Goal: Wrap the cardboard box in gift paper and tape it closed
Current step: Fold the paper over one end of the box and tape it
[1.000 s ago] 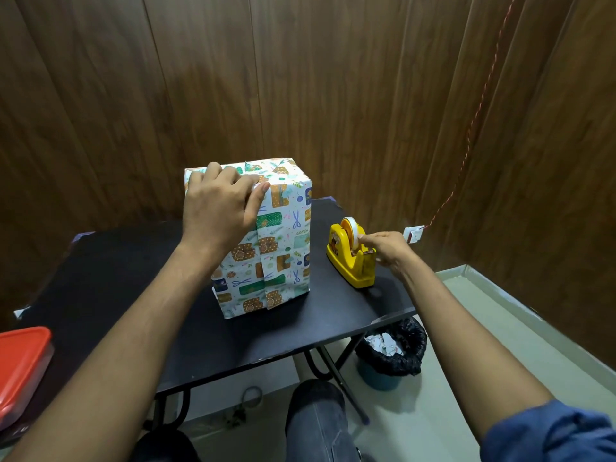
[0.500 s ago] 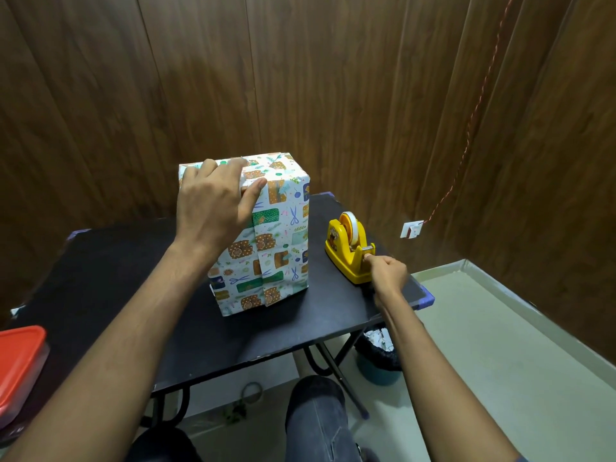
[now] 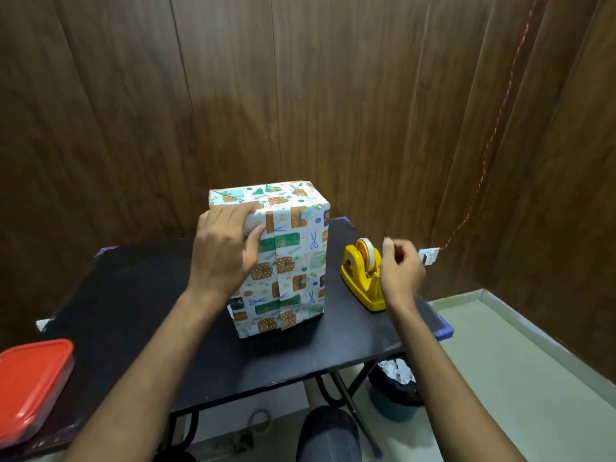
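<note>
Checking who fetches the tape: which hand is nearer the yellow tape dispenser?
Right. The right hand is raised right beside the yellow tape dispenser, at its right side. The left hand rests on the wrapped box, across the box from the dispenser.

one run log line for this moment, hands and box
step: taping | left hand: holds paper on wrapped box | right hand: at tape dispenser, tape piece not discernible

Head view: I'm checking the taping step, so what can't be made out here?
- Tape strip: the right hand is motion-blurred, so a piece between its fingers can't be confirmed.
- Seam under the left hand: it covers the wrapped box there.
- Tape dispenser: near end hidden by the right hand.
</note>
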